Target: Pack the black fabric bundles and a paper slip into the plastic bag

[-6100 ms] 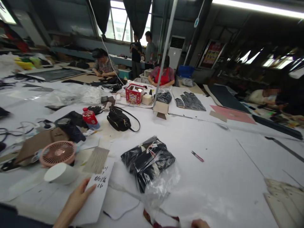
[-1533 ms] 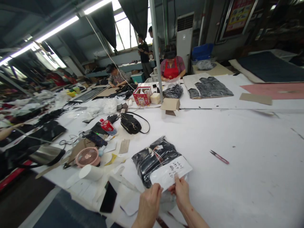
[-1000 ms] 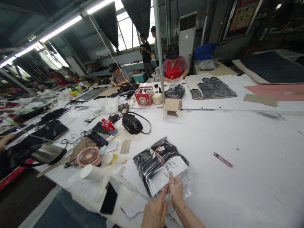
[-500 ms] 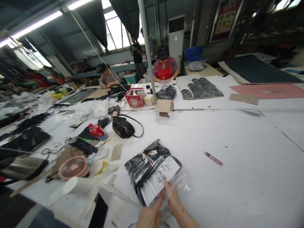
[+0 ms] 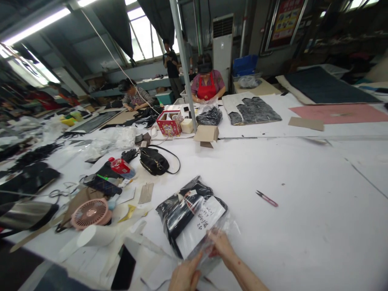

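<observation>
A clear plastic bag (image 5: 230,223) lies on the white table in front of me, packed with black pieces (image 5: 179,211). Under the film, a white paper (image 5: 202,226) with handwriting rests on top of them. My right hand (image 5: 223,245) is closed, its fingers gripping the loose film at the bag's near end. Close beside it, my left hand (image 5: 184,275) pinches the near edge of the same bag, index finger pointing along it. Part of the left hand is cut off by the lower frame edge. To the right lie thread snips (image 5: 267,198) with pink handles, touched by neither hand.
On the left are a pink fan (image 5: 91,213), a white roll (image 5: 96,236), a dark phone (image 5: 123,268) and a red-labelled bottle (image 5: 121,167). A black handbag (image 5: 154,160) lies beyond the bag. An open cardboard box (image 5: 206,135) stands by a pole; co-workers sit across the table.
My right hand has shifted slightly along the bag's near end, with its wrist swung to the right. The whole view has slid a little; the bag stays in place on the table.
</observation>
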`<state>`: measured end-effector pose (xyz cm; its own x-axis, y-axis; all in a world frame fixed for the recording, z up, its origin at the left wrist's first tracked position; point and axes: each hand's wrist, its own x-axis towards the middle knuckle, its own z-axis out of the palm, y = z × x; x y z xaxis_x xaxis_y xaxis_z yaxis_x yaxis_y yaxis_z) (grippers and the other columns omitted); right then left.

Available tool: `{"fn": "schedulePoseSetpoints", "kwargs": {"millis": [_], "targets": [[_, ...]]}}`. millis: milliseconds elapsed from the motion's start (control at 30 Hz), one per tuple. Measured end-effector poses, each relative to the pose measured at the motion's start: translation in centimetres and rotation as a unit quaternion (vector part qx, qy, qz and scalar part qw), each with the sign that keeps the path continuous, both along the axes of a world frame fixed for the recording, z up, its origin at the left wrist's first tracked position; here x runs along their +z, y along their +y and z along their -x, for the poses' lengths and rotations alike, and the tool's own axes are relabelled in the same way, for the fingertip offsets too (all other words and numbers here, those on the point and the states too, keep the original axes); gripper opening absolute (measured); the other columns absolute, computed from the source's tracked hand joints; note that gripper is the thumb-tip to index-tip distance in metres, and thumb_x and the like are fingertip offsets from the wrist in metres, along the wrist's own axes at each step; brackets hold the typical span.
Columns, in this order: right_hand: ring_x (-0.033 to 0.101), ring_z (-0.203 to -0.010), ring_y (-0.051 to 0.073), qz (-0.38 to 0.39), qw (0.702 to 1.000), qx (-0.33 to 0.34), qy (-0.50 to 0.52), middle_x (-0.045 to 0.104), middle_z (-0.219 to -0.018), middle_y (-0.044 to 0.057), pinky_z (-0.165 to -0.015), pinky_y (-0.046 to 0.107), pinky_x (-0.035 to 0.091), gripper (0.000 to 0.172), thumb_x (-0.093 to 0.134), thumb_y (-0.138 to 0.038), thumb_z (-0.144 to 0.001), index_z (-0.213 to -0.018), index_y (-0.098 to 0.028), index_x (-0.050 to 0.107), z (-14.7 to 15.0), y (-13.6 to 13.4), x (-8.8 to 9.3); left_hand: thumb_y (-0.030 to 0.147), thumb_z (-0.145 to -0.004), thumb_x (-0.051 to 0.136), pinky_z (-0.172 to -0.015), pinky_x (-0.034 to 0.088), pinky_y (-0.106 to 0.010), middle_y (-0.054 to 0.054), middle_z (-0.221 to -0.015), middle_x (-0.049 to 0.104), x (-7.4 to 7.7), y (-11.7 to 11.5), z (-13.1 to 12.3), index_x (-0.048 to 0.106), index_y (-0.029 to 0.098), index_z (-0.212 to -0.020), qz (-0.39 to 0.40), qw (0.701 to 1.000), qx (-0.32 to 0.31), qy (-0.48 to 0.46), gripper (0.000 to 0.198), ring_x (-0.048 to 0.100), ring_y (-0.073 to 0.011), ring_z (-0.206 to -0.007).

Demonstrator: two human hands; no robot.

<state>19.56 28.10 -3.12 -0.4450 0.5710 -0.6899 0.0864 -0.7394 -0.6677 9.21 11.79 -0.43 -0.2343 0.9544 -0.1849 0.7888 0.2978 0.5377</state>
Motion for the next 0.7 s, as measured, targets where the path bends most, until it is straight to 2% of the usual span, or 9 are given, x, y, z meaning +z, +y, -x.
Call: {"fn": "schedulePoseSetpoints", "kwargs": {"millis": [100,233,367,433,500,533,600,667,700], "targets": [[0.054,-0.036,0.019,-0.028,0.997,0.026,-0.064,0.063,-0.059,0.005,-0.031,0.025,0.036,0.046,0.077,-0.049,-0.051,-0.077,-0.015,0.059,-4.2,0.9,-0.4,0.014,-0.083,0.039,-0.08,0.054,-0.028,-0.006,-0.103,0.071,-0.7,-0.9,-0.4,0.053,0.028,-0.133,0.005,1.0,0.024,0.011,0.054,0.069,-0.0204,-0.091],[0.055,-0.045,0.012,-0.103,0.981,-0.036,-0.161,0.064,-0.078,0.005,-0.037,0.021,0.037,0.049,0.061,-0.062,-0.067,-0.087,-0.017,0.055,-8.8,4.2,-0.2,0.02,-0.088,0.04,-0.079,0.054,-0.028,-0.007,-0.097,0.071,-0.7,-0.8,-1.2,0.061,0.025,-0.125,0.01,0.999,0.053,0.008,0.043,0.068,-0.02,-0.088],[0.059,-0.053,0.012,-0.143,0.968,-0.029,-0.206,0.059,-0.116,0.013,-0.039,0.024,0.04,0.07,0.055,-0.071,-0.073,-0.12,-0.021,0.046,-8.7,9.9,1.0,0.037,-0.088,0.053,-0.08,0.054,-0.03,-0.007,-0.095,0.068,0.9,-0.9,-2.5,0.07,0.027,-0.107,-0.045,0.993,0.111,-0.013,0.027,0.066,-0.0217,-0.088],[0.058,-0.049,0.012,-0.135,0.968,0.019,-0.209,0.056,-0.121,0.015,-0.037,0.025,0.038,0.083,0.063,-0.071,-0.069,-0.132,-0.024,0.037,-7.2,12.4,1.2,0.046,-0.084,0.06,-0.09,0.05,-0.034,-0.008,-0.106,0.064,1.7,-1.4,-3.2,0.07,0.026,-0.101,-0.095,0.975,0.198,-0.023,0.027,0.062,-0.0248,-0.101],[0.057,-0.048,0.012,-0.105,0.97,0.086,-0.2,0.059,-0.115,0.015,-0.037,0.025,0.039,0.09,0.073,-0.065,-0.064,-0.134,-0.023,0.035,-5.6,13.8,1.1,0.052,-0.082,0.06,-0.101,0.043,-0.04,-0.01,-0.125,0.056,2.2,-1.9,-3.8,0.066,0.024,-0.107,-0.132,0.929,0.344,-0.049,0.038,0.052,-0.0288,-0.119],[0.057,-0.048,0.013,-0.085,0.97,0.121,-0.193,0.061,-0.109,0.014,-0.038,0.025,0.041,0.088,0.076,-0.061,-0.064,-0.132,-0.021,0.037,-5.0,14.1,0.9,0.053,-0.081,0.061,-0.104,0.04,-0.042,-0.011,-0.132,0.05,2.3,-1.9,-3.9,0.061,0.022,-0.115,-0.131,0.889,0.43,-0.084,0.047,0.047,-0.03,-0.124],[0.057,-0.052,0.012,-0.048,0.967,0.183,-0.173,0.063,-0.095,0.008,-0.043,0.025,0.046,0.068,0.075,-0.051,-0.073,-0.124,-0.017,0.045,-4.1,13.9,0.3,0.055,-0.077,0.064,-0.108,0.034,-0.043,-0.015,-0.142,0.041,2.0,-1.7,-4.0,0.047,0.017,-0.131,-0.097,0.79,0.575,-0.19,0.068,0.04,-0.0316,-0.131],[0.055,-0.055,0.009,-0.024,0.961,0.23,-0.151,0.061,-0.085,0.001,-0.049,0.024,0.049,0.041,0.066,-0.041,-0.084,-0.112,-0.015,0.053,-3.6,13.3,-0.4,0.054,-0.073,0.07,-0.108,0.032,-0.042,-0.02,-0.143,0.039,1.5,-0.8,-4.0,0.036,0.012,-0.138,-0.056,0.706,0.642,-0.294,0.084,0.04,-0.0322,-0.131],[0.053,-0.056,0.008,-0.017,0.958,0.248,-0.142,0.059,-0.081,-0.001,-0.05,0.022,0.049,0.03,0.062,-0.038,-0.088,-0.106,-0.015,0.056,-3.5,13.1,-0.7,0.053,-0.072,0.072,-0.105,0.035,-0.042,-0.021,-0.141,0.042,1.1,-0.3,-4.0,0.035,0.011,-0.137,-0.044,0.682,0.648,-0.335,0.086,0.043,-0.0325,-0.128]]}}
